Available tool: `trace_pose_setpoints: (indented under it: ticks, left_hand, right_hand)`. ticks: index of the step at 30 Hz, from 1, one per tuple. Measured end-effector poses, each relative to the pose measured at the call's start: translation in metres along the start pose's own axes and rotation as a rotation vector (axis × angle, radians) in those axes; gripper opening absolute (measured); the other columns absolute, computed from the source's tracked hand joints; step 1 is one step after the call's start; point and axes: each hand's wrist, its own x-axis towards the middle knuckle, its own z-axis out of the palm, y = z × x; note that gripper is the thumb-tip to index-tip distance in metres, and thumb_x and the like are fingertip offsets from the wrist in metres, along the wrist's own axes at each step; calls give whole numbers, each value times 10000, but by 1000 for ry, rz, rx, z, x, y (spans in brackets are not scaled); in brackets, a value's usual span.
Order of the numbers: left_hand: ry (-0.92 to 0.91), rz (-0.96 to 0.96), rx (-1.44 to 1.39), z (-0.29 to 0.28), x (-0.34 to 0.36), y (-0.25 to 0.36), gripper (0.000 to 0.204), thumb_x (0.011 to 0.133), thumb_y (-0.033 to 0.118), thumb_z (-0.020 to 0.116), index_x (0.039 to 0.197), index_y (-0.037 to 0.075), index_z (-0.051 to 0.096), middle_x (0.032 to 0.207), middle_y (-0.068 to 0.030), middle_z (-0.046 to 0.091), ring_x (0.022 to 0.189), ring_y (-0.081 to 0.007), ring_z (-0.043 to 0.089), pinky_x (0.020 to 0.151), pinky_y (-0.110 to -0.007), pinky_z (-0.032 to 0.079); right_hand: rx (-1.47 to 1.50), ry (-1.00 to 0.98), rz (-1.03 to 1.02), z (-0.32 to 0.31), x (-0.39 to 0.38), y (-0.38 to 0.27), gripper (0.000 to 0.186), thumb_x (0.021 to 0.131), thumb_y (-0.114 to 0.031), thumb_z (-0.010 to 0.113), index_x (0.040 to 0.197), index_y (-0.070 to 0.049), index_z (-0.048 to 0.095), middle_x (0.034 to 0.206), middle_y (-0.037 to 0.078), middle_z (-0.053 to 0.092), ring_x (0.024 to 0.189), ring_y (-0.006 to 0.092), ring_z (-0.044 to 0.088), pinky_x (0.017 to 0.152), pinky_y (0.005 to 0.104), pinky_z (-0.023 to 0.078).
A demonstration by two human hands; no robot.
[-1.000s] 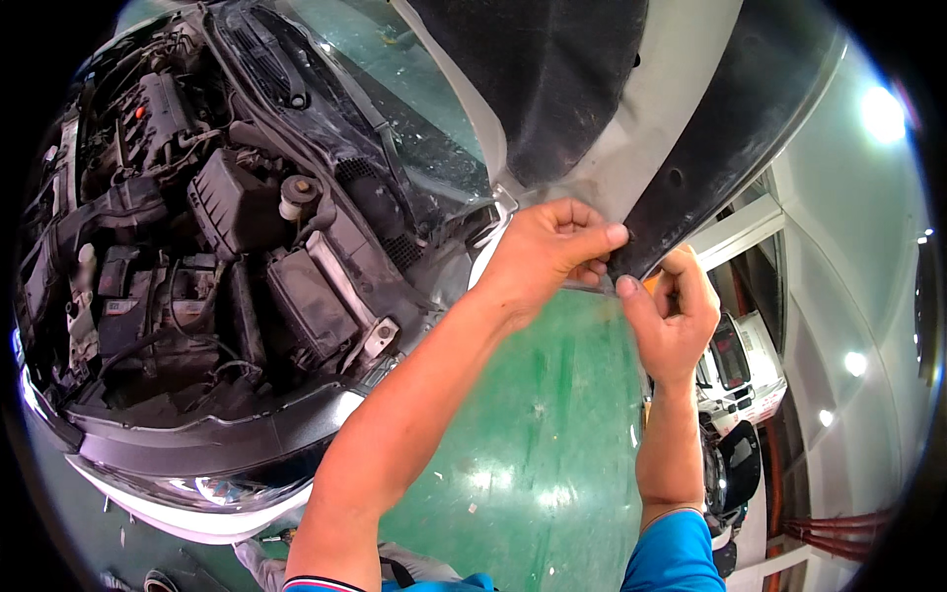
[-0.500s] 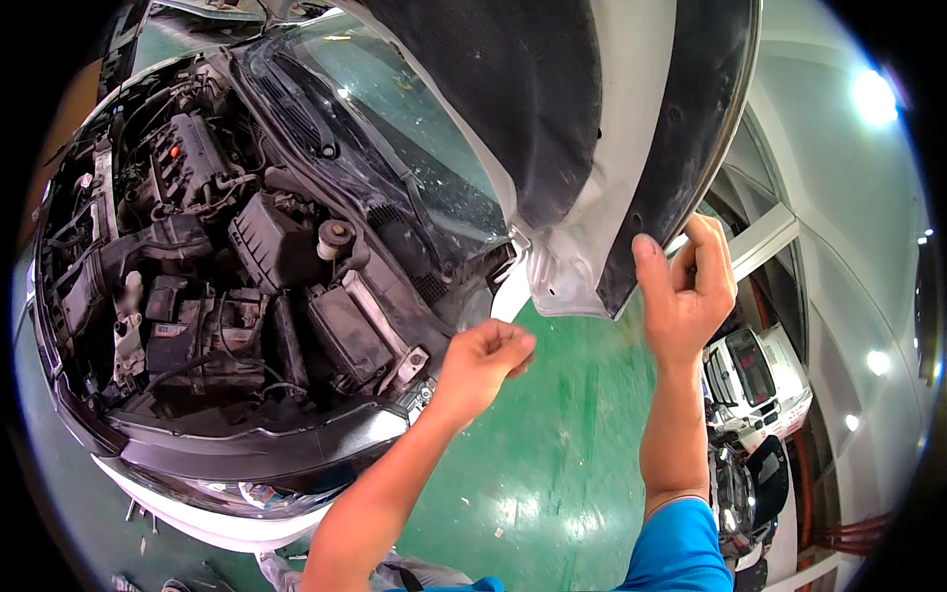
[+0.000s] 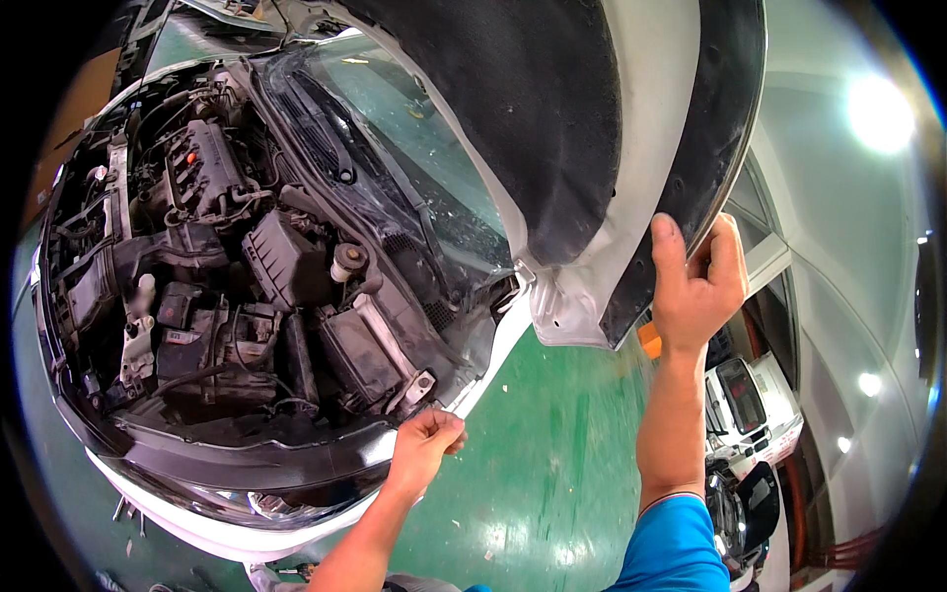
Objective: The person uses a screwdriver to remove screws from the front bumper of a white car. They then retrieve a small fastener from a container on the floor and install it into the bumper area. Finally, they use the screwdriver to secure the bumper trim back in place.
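My right hand (image 3: 698, 286) grips the outer edge of a raised car hood (image 3: 646, 128), thumb on its dark underside and fingers curled around the rim. The hood's near corner, bare light metal, hangs just left of that hand. My left hand (image 3: 426, 449) is closed, low at the front corner of the white fender (image 3: 483, 373), beside the headlamp end. Its fingers are tucked under, so whatever they may hold is hidden. To the left lies the open engine bay (image 3: 222, 286), with a battery (image 3: 192, 340) and a black air filter box (image 3: 283, 259).
The windshield (image 3: 424, 148) lies behind the bay. A green floor (image 3: 543, 444) stretches below my arms. At the right stand a white vehicle (image 3: 764, 395) and a dark car with its hood up (image 3: 745, 503). Something orange (image 3: 649, 340) shows behind my right wrist.
My left hand has moved down and left, from below the hood corner to the fender's front corner. My right hand keeps its hold on the hood edge. The view has shifted slightly.
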Motion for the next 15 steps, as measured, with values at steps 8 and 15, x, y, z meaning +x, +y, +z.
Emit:
trace_pose_setpoints:
  ticks: [8,15]
  left_hand:
    - [40,-46,7,-10,-8,-23,215,976,228,705,982,14,682,868,-68,708,779,-148,662,737,-304,542]
    - [127,90,333,-31,-48,0,309,969,335,698,910,31,695,789,-10,648,749,-91,572,676,-292,473]
  right_hand:
    - [27,50,54,5,2,7,184,816,-86,800,807,-8,634,674,26,510,568,116,423,527,273,340]
    - [-194,-13,303,12,8,68,340,939,-383,730,1067,-72,778,977,65,759,831,176,678,783,312,528]
